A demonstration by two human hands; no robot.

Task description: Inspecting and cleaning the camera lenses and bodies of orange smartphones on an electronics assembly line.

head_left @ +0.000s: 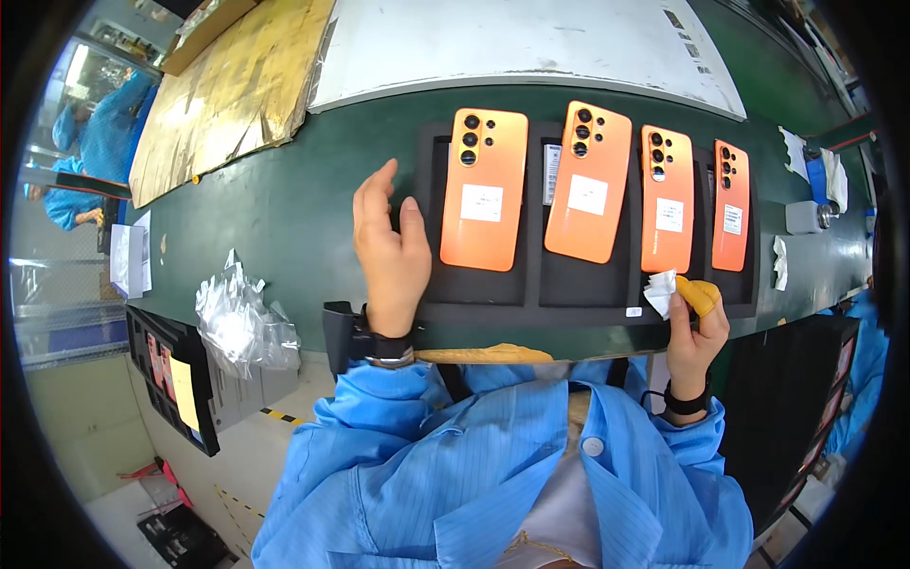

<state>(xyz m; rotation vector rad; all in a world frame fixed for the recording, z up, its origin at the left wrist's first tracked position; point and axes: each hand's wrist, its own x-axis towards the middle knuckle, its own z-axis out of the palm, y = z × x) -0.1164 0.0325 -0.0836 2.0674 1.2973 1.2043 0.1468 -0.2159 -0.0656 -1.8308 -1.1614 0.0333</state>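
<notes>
Several orange smartphones lie back up in a black foam tray (531, 311), each with a white label. The leftmost phone (484, 242) is closest to my left hand (391, 254), which is raised beside the tray's left edge, fingers apart and holding nothing. A second phone (586, 237) sits tilted over its slot. My right hand (698, 332), with yellow finger covers, pinches a crumpled white wipe (660, 292) just below the third phone (668, 245). The rightmost phone (729, 248) lies at the tray's right end.
Crumpled clear plastic (245, 318) lies on the green table (313, 218) at left. A white board (512, 47) and worn yellow cardboard (227, 85) are at the back. A small dispenser bottle (806, 218) stands right. Black trays (175, 379) are stacked lower left; co-workers in blue (114, 123) are far left.
</notes>
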